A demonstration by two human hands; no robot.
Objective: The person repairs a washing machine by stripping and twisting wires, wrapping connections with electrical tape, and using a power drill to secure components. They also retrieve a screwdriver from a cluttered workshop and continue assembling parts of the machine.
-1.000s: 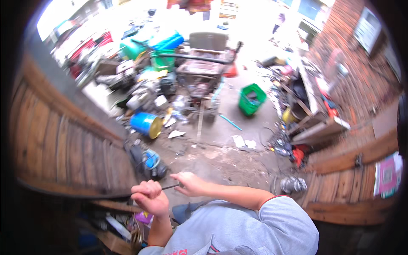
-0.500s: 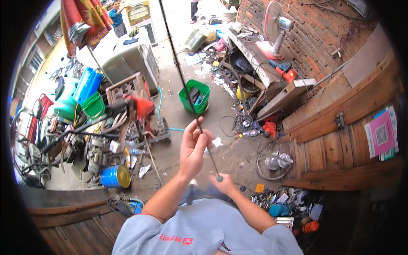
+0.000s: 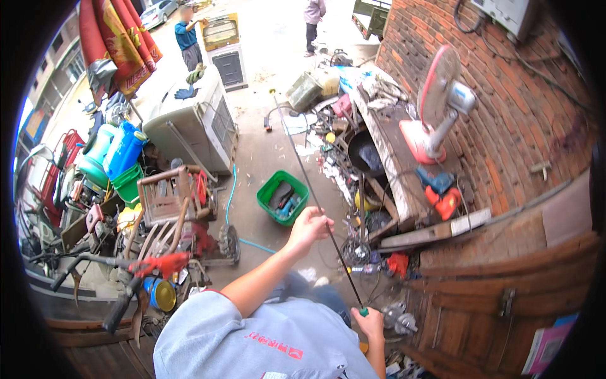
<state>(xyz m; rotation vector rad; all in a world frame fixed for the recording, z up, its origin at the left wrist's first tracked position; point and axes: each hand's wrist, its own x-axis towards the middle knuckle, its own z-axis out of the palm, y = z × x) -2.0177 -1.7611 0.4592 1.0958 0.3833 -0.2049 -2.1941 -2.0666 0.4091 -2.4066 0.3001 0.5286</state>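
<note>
A long thin dark rod (image 3: pixel 303 163) runs from low right up toward the far middle. Its near end carries a green grip or cap, and its far end looks yellowish. My left hand (image 3: pixel 308 230) closes its fingers around the rod partway along. At the near end, my right hand (image 3: pixel 371 323) is closed on the rod just by the green part. Beyond my left hand, on the ground, stands a green plastic bin (image 3: pixel 264 203) with dark and blue items in it.
A workbench (image 3: pixel 404 151) along the brick wall bears a pink-based fan (image 3: pixel 424 142) and a drill (image 3: pixel 437 183). Left are a washing machine (image 3: pixel 180 126), a wooden chair (image 3: pixel 165 199) and red-levered handlebars (image 3: pixel 136 268). A blue hose (image 3: pixel 231 196) crosses the ground. Two people stand far off.
The rod has come down, so its far end now shows. My right hand has moved right and lower, my left hand slightly right and lower. The view has shifted too.
</note>
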